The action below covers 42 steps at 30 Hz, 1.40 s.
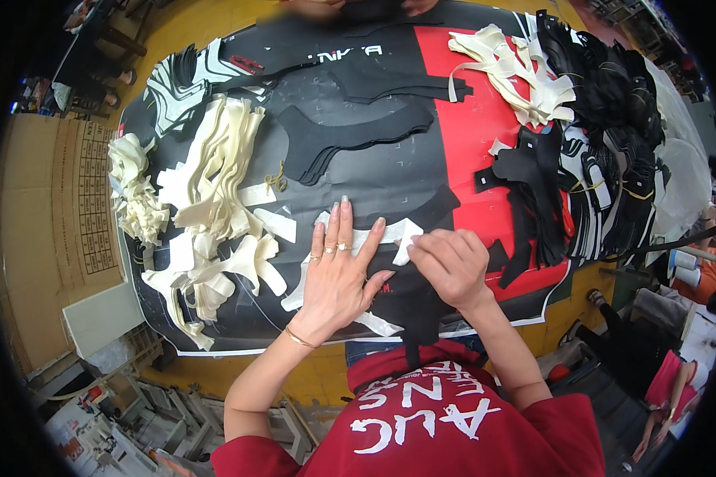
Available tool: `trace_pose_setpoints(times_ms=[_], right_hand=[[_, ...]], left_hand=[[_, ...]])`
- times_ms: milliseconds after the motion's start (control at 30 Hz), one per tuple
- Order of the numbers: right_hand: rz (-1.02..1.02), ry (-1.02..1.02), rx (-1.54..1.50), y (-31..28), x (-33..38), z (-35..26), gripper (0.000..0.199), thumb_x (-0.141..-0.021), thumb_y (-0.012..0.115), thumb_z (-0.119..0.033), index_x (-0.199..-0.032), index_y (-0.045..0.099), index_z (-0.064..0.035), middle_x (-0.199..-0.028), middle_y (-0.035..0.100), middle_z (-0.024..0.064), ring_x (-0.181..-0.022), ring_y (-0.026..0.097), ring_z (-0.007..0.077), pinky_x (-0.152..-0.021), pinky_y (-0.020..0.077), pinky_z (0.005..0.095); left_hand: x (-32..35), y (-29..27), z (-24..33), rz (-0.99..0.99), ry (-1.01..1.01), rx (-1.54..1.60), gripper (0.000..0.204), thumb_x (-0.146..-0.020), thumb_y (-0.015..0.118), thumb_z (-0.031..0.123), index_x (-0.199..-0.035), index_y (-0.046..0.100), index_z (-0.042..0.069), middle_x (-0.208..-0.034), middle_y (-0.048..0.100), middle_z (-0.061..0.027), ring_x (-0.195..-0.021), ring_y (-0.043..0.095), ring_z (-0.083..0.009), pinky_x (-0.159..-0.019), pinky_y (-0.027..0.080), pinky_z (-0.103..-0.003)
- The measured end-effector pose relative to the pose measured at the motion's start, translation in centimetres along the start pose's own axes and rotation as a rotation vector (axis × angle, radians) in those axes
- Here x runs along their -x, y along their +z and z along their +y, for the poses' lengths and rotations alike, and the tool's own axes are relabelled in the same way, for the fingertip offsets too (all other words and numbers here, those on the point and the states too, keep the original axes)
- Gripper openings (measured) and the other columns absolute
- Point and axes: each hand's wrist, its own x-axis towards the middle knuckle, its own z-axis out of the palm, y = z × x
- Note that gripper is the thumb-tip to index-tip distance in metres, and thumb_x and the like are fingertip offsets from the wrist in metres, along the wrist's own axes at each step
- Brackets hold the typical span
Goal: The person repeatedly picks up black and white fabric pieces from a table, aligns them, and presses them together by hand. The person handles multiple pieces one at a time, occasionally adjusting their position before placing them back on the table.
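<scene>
My left hand (336, 277) lies flat with its fingers spread, pressing a thin white cut piece (403, 231) onto the table covering. My right hand (456, 266) pinches the folded-up right end of that piece between thumb and fingers. Beneath and beside both hands is a black cut piece (416, 308), reaching down to the near table edge; its full outline is hidden. Beyond the hands, a small layered stack of black curved pieces (358, 139) rests on the covering. To the left of my left hand lie loose cream pieces (254, 262).
The table has a black and red printed covering (477, 167). A tall cream stack (215, 167) and crumpled cream scraps (139, 191) lie left. Bundled black pieces (612, 87) and more cream pieces (521, 71) lie right. Another person's hands (314, 8) show at the far edge.
</scene>
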Motion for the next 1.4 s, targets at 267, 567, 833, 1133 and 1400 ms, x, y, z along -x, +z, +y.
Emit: trace_pose_setpoints(times_ms=[267, 567, 833, 1133, 1400], right_hand=[[0.013, -0.065, 0.014, -0.2, 0.2, -0.2, 0.012, -0.075, 0.074, -0.013, -0.086, 0.07, -0.0106, -0.09, 0.065, -0.0006, -0.08, 0.063, 0.0158, -0.066, 0.0453, 0.0315], [0.045, -0.032, 0.007, -0.4, 0.7, -0.3, 0.012, -0.075, 0.075, -0.014, -0.085, 0.069, -0.0121, -0.091, 0.067, -0.0014, -0.079, 0.064, 0.0165, -0.067, 0.0457, 0.0319], [0.07, 0.221, -0.214, 0.2, 0.1, -0.2, 0.021, -0.076, 0.083, -0.007, -0.091, 0.068, -0.0072, -0.088, 0.069, 0.0051, -0.073, 0.064, 0.0222, -0.064, 0.049, 0.0342], [0.012, 0.802, -0.415, -0.5, -1.3, 0.7, 0.014, -0.085, 0.079, -0.008, -0.092, 0.073, 0.0015, -0.077, 0.068, 0.0072, -0.062, 0.057, 0.0146, -0.058, 0.046, 0.0293], [-0.001, 0.914, -0.38, 0.6, -1.5, 1.7, 0.021, -0.085, 0.082, -0.011, -0.095, 0.073, 0.0045, -0.072, 0.067, 0.0049, -0.059, 0.051, 0.0079, -0.054, 0.0422, 0.026]], left_hand=[[0.0, 0.0, 0.0, -0.002, -0.003, 0.012, 0.072, -0.096, 0.059, 0.045, -0.158, 0.036, 0.014, -0.161, 0.016, -0.0359, -0.151, 0.019, -0.0482, -0.123, 0.014, -0.054], [0.1, 0.0, 0.0, 0.015, -0.009, 0.009, 0.073, -0.095, 0.062, 0.046, -0.157, 0.037, 0.017, -0.163, 0.017, -0.0327, -0.152, 0.02, -0.0452, -0.122, 0.016, -0.054], [0.1, 0.3, 0.0, 0.024, -0.01, 0.014, 0.074, -0.095, 0.061, 0.047, -0.157, 0.037, 0.017, -0.163, 0.017, -0.0321, -0.153, 0.018, -0.0444, -0.122, 0.016, -0.054], [0.0, 0.3, -0.1, 0.016, 0.004, -0.001, 0.074, -0.096, 0.058, 0.048, -0.158, 0.035, 0.014, -0.161, 0.016, -0.036, -0.151, 0.018, -0.048, -0.122, 0.014, -0.055], [-0.1, 0.1, 0.1, 0.013, -0.011, -0.001, 0.072, -0.096, 0.058, 0.049, -0.157, 0.038, 0.015, -0.162, 0.018, -0.0341, -0.151, 0.02, -0.0465, -0.122, 0.016, -0.055]])
